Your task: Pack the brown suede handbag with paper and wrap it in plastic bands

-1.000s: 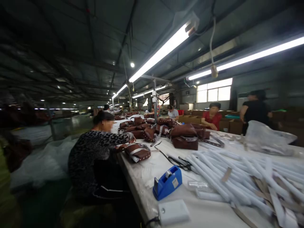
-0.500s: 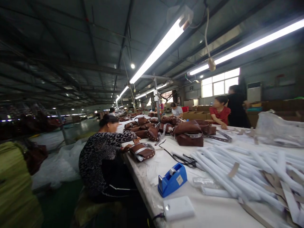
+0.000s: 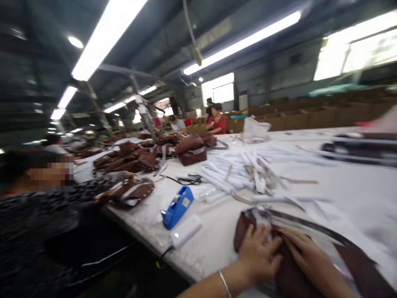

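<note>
A brown leather handbag (image 3: 287,271) lies on the white table in front of me, with a dark strap (image 3: 313,221) arching along its far side and clear plastic about it. My left hand (image 3: 259,252), a pale bangle at its wrist, rests on the near left part of the bag with fingers spread. Beside it, my right hand (image 3: 313,256) lies over the bag's top with its fingers stretched out toward the left. Motion blurs both hands, and the bag's lower part runs out of view.
A blue tape dispenser (image 3: 177,209) and a white box with a cable (image 3: 186,232) stand left of the bag. Beyond are white wrapped strips (image 3: 221,174) and piled brown bags (image 3: 133,157). A co-worker in a patterned top (image 3: 46,223) sits at left, near another bag (image 3: 132,191).
My view has swung to the right and down. Both my hands and the handbag under them have come into sight. The co-worker has shifted to the left edge.
</note>
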Motion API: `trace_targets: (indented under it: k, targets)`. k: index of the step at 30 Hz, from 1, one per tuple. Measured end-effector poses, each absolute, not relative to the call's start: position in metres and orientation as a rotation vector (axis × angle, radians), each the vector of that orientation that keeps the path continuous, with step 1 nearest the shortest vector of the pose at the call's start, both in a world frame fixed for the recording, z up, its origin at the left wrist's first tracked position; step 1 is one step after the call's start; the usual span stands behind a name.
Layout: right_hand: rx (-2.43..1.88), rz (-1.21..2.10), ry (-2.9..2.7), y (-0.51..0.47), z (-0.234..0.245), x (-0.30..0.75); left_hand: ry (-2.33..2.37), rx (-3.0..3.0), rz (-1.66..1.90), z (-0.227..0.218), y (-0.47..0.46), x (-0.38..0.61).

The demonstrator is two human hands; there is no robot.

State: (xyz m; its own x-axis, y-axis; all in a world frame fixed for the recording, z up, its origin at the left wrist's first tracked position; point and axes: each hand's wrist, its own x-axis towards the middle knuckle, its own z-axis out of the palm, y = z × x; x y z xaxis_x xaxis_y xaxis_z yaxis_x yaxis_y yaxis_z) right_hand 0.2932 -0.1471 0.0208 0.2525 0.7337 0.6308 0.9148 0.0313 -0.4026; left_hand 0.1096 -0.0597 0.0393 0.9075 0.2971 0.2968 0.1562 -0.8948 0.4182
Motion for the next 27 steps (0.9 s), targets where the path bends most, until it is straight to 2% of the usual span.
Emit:
trace_targets:
  k: [3,6,8,11,14,19,24,27]
  targets:
    - [-2.066,-0.256,-1.329,-0.197,0.022,0.304,0.395,2.462,0.555,0.04,-0.048,0.102]
    - [-2.23,-0.228,-0.932,-0.234,0.02,0.317,0.684,2.045,0.781,0.037,-0.022,0.092]
    - [-2.244,-0.16,-0.709,-0.252,0.015,0.322,0.8,1.648,0.687,0.033,-0.007,0.086]
    - [-2.252,0.005,-0.497,-0.268,0.013,0.323,0.784,1.449,0.541,0.029,0.0,0.082]
    - [-2.082,0.12,-0.373,-0.276,0.024,0.308,0.697,1.323,0.527,0.031,-0.006,0.077]
    - [-1.611,0.046,-0.397,-0.291,0.045,0.273,0.557,1.163,0.619,0.049,-0.002,0.047]
    - [-1.536,0.625,-0.528,-0.304,0.041,0.263,0.596,1.186,0.511,0.064,0.019,0.026]
    - [-1.575,0.724,-0.515,-0.301,0.041,0.254,0.691,1.159,0.513,0.069,0.02,0.021]
